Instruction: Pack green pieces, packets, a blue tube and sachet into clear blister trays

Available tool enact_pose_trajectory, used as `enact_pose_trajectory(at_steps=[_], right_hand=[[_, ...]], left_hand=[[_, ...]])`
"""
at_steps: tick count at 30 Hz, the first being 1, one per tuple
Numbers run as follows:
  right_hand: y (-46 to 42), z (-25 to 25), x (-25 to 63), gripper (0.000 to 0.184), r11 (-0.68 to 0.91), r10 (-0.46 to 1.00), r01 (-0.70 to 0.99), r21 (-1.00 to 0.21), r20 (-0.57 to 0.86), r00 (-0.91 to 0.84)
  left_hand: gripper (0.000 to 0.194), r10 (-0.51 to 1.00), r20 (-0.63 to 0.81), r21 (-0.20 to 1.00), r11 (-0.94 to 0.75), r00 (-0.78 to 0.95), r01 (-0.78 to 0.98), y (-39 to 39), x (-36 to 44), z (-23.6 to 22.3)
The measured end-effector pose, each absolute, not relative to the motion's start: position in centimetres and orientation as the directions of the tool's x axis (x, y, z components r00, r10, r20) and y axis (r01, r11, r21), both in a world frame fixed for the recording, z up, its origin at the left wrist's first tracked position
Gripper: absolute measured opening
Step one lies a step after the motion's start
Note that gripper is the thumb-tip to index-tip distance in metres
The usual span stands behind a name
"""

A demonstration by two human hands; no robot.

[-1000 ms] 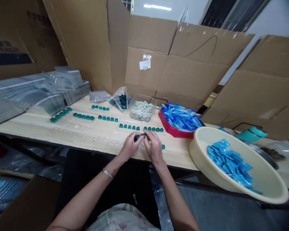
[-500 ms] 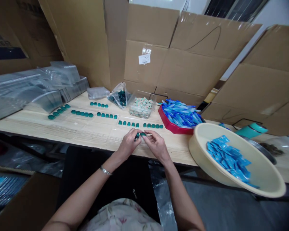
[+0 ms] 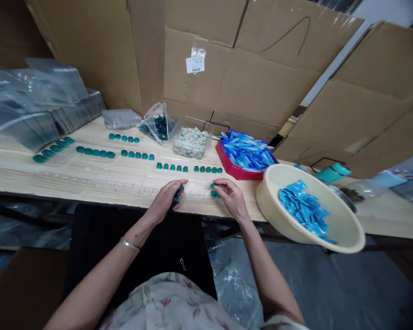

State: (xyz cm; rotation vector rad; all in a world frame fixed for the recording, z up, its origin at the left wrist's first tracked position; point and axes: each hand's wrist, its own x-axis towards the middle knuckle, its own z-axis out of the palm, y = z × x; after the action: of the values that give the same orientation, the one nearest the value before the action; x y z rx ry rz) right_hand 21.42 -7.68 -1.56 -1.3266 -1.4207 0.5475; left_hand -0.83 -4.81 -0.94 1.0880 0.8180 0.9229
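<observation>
A small green piece [image 3: 212,186] sits at the fingertips of the right hand [image 3: 230,196], just below the middle of the frame, with thumb and fingers pinched on it; a second green block [image 3: 214,194] lies directly below it, near the front edge of the table [image 3: 124,193]. Left of these, the left hand [image 3: 165,200] is curled around a cluster of dark green pieces [image 3: 177,197], how many I cannot tell, and a silver bracelet [image 3: 130,244] circles that wrist. The two hands are apart.

Just above the hands, rows of five green blocks, such as the central row [image 3: 172,167] and the row beside it [image 3: 208,169], run across the middle and on toward the left edge. Behind them, at the center, stand a clear bag [image 3: 157,112] of dark green pieces and a clear box [image 3: 189,152] of pale chips. To their right, a red tray [image 3: 241,173] is heaped with blue pointed pieces [image 3: 246,149], and a cream basin [image 3: 270,201] at the right holds blue packets [image 3: 303,208]. A teal cylinder [image 3: 332,173] lies tilted behind the basin. Stacked clear plastic [image 3: 69,110] fills the upper left, and cardboard [image 3: 261,78] with a white label [image 3: 195,64] spans the top
</observation>
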Motion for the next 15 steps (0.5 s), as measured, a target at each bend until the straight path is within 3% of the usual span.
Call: enact_pose_trajectory(at_steps=[6, 15], right_hand=[[-7.5, -3.5, 20.6, 0.01, 0.443, 0.83, 0.647, -0.621, 0.557, -0.033], [-8.1, -4.0, 21.7, 0.01, 0.449, 0.808, 0.794, -0.409, 0.565, -0.166]], left_hand=[[0.04, 0.899, -0.122, 0.924, 0.258, 0.421, -0.283, -5.2, -0.8, -1.6], [0.033, 0.886, -0.176, 0.819, 0.374, 0.429, -0.436, -5.0, -1.2, -0.9]])
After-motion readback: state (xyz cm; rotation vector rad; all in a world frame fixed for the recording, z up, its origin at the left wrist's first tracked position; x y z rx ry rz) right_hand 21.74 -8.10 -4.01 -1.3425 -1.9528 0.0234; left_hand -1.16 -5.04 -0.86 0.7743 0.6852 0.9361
